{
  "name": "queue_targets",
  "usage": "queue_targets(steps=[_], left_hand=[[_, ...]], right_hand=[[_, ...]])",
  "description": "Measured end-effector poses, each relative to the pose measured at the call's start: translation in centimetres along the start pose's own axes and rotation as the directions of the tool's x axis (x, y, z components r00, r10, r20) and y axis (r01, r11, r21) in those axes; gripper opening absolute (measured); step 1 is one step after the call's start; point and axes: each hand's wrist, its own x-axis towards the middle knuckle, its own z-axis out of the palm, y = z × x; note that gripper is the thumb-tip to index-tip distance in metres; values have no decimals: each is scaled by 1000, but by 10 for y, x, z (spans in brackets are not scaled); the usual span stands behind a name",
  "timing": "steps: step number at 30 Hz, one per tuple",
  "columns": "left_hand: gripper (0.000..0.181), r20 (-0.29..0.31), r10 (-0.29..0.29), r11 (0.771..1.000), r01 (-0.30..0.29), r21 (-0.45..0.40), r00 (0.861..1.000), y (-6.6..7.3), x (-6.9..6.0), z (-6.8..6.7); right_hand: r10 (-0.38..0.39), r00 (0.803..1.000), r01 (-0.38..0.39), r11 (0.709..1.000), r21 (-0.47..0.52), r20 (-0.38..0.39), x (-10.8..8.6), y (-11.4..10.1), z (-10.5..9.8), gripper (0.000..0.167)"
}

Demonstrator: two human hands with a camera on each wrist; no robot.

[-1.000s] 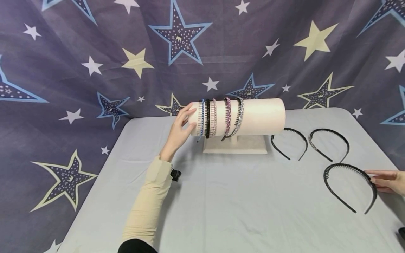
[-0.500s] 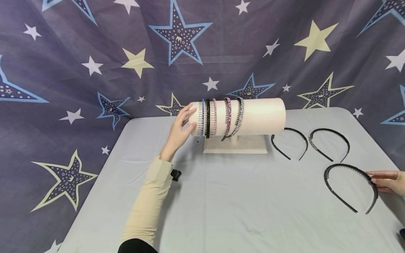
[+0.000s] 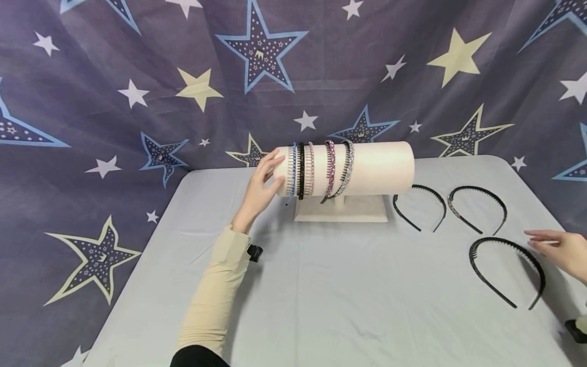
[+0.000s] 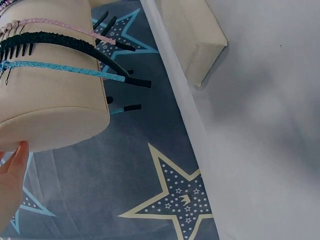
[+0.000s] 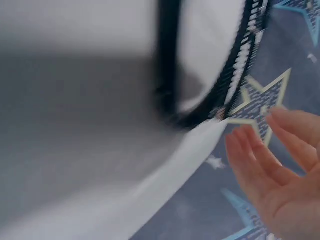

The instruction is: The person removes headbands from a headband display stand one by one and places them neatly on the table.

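A cream display roll (image 3: 376, 168) on a pale base carries several toothed headbands. They include a blue headband (image 4: 65, 68), a black headband (image 4: 50, 40), a pale pink headband (image 4: 65, 24), a purple-pink headband (image 3: 330, 168) and a silver headband (image 3: 347, 171). My left hand (image 3: 258, 193) rests against the roll's left end, fingertips on the end face. At the right, my right hand (image 3: 560, 250) hovers beside a black headband (image 3: 477, 270) lying on the table, fingers loosely extended and holding nothing. In the right wrist view, its fingers are apart from the headband there.
Two more dark headbands lie flat right of the stand, one nearer the roll (image 3: 426, 189) and one further right (image 3: 479, 189). A pale cloth covers the table (image 3: 367, 295). Behind hangs a dark star-patterned curtain (image 3: 321, 66).
My right hand has let go of the front black headband and risen slightly up and away from it. The headband stays on the table. My left hand has not moved.
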Motion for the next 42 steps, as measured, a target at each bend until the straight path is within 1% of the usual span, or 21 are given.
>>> queue_targets(steps=[1,3,4,8,11,13,17,20,21,25,27,28,29,30,32,33,34,36,37,39,42], left_hand=[[40,-1,1,1000,-1,3,1000,-1,0,0],[40,-1,3,1000,-3,3,1000,0,0,0],[40,-1,2,1000,-2,4,1000,0,0,0],[40,0,-3,1000,3,6,1000,1,1,0],[41,-1,-5,1000,5,12,1000,2,1,-1],[41,-1,-8,1000,8,16,1000,3,1,-1],[41,1,-12,1000,12,17,1000,3,1,0],[41,0,-14,1000,14,14,1000,3,1,0],[41,-1,-15,1000,15,13,1000,2,1,0],[41,1,-19,1000,19,10,1000,3,1,0],[41,2,-20,1000,20,6,1000,4,1,1],[41,3,-20,1000,20,1,1000,4,1,1],[40,4,-18,1000,18,-5,1000,6,1,0],[40,4,-19,1000,19,-11,1000,7,1,0],[40,6,-22,1000,22,-20,1000,12,0,0],[40,6,-27,999,27,-25,1000,14,0,0],[40,5,-31,999,31,-22,1000,14,0,0],[40,1,-29,999,29,-14,1000,13,0,-1],[40,-2,-27,1000,27,-10,1000,11,0,-1],[41,-4,-27,1000,27,-6,1000,9,0,-1],[40,-3,-21,1000,21,-11,1000,20,-2,-1]], right_hand=[[-4,1000,4,1000,-19,-21,5,6,4,15],[-11,999,9,999,-54,-38,14,4,8,30],[-21,998,19,998,-55,-52,18,1,10,31],[-72,994,75,996,43,-78,24,-48,5,22],[-90,995,97,983,157,-51,22,-99,-4,25],[-104,993,113,973,201,-57,22,-125,-5,27],[-108,991,125,958,260,-79,26,-148,4,29],[-131,986,158,937,312,-107,30,-160,10,27],[-153,982,184,911,368,-112,32,-164,12,26],[-194,969,241,874,421,-150,33,-193,11,25],[-224,958,283,832,478,-178,37,-195,17,24],[-228,952,298,839,456,-203,38,-200,19,24],[-249,942,329,824,461,-227,41,-199,23,24],[-273,930,362,794,489,-247,45,-197,27,24],[-296,915,397,781,483,-273,45,-208,28,23],[-305,908,409,796,447,-287,43,-220,25,22],[-320,897,430,789,438,-304,41,-230,23,21],[-338,888,446,797,408,-311,37,-254,16,20],[-345,885,448,815,367,-314,34,-268,12,20],[-366,873,468,814,344,-321,30,-287,7,20],[-390,863,485,816,315,-320,31,-299,9,23]])
